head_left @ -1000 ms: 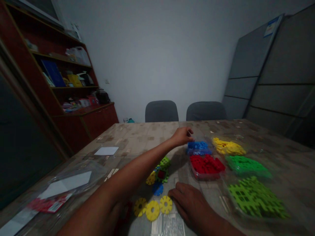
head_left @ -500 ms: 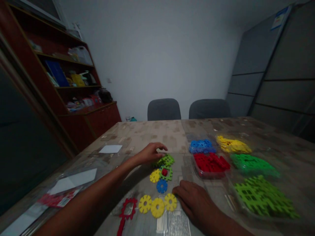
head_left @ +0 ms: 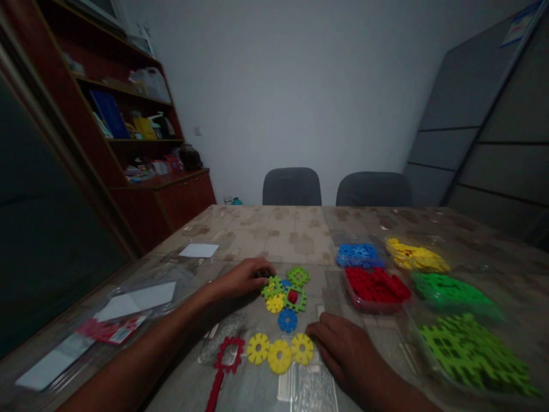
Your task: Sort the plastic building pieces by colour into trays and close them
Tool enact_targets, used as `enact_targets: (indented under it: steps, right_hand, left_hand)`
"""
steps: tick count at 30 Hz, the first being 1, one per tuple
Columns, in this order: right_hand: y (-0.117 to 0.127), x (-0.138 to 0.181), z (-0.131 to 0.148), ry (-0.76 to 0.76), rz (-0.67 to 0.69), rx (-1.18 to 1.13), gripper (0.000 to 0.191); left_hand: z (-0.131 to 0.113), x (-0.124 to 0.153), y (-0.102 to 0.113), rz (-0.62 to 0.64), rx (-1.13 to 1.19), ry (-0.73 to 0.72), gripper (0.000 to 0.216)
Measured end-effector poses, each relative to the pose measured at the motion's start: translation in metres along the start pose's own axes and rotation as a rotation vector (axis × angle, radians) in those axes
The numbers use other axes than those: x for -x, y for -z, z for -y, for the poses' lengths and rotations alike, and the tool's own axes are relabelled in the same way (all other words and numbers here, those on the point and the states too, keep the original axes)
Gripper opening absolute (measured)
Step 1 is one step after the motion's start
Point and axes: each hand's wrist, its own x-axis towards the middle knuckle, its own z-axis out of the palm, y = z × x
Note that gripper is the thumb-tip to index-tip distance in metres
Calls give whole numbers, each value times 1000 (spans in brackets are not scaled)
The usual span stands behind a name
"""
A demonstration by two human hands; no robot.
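My left hand (head_left: 243, 277) rests on the table with its fingers curled in a pinch against the left side of a small cluster of joined plastic pieces (head_left: 286, 292), green, yellow, red and blue. What the fingertips hold is too dark to make out. My right hand (head_left: 343, 350) lies palm down with fingers together, just right of three yellow gear discs (head_left: 279, 351). A blue gear disc (head_left: 287, 320) sits between the cluster and the yellow discs. A red ring-shaped piece (head_left: 226, 357) lies to their left.
Clear trays at the right hold blue pieces (head_left: 358, 255), red pieces (head_left: 376, 285), yellow pieces (head_left: 417, 258), green pieces (head_left: 454, 289) and light-green grid pieces (head_left: 476, 353). White papers (head_left: 136, 300) and plastic bags lie at the left. Two grey chairs (head_left: 291, 186) stand beyond the table, a bookshelf (head_left: 128, 131) at the left.
My left hand drew back from the blue tray to the piece cluster near the table's middle and closed its fingers there. The camera shifted slightly; my right hand stayed put.
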Motion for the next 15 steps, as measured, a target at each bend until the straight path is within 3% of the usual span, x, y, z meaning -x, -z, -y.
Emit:
enact_targets:
  steps: [8,15]
  right_hand:
    - [-1,0,-2,19,-20,-16,31]
    - [3,0,-1,15,-25,-41,28]
  left_hand:
    - [-2,7,3,99,-71,13,66]
    - [-9,5,1,19,-69,31,53]
